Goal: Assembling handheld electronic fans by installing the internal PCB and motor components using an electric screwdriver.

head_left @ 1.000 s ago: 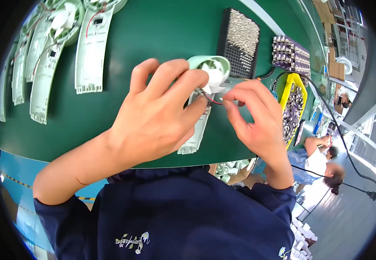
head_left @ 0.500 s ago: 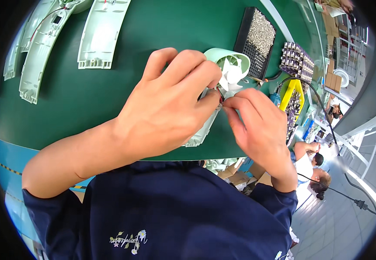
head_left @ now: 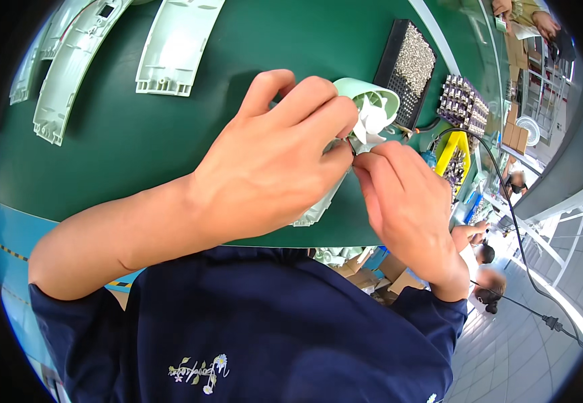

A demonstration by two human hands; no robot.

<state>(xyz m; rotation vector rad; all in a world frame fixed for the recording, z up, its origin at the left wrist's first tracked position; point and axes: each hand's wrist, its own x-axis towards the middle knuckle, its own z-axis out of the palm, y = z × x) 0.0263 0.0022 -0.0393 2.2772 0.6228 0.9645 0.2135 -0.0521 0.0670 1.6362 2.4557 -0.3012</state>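
Observation:
Below a white fan blade (head_left: 372,121), set in a round pale green housing (head_left: 352,86), my two hands meet. My left hand (head_left: 281,151) is closed, thumb and fingertips pinched at a thin dark red wire (head_left: 352,146). From the other side, my right hand (head_left: 409,198) pinches at the same spot, its thumb and forefinger tips touching the wire's end. What lies exactly between the fingertips is too small to make out. Under my left hand the pale green shell (head_left: 315,213) joined to the housing shows only in part.
Open pale green half-shells (head_left: 177,50) lie at the far left, one with a wire. Beyond the fan stand a black tray (head_left: 391,64) of small metal parts, a purple rack (head_left: 462,101) and a yellow-framed bin (head_left: 454,153). A black cable (head_left: 506,178) loops at the right. Co-workers sit beyond.
The view has shifted slightly, so the hands and fan appear a little further right. Both hands keep their pinch at the wire, with the fingertips barely moved against the fan.

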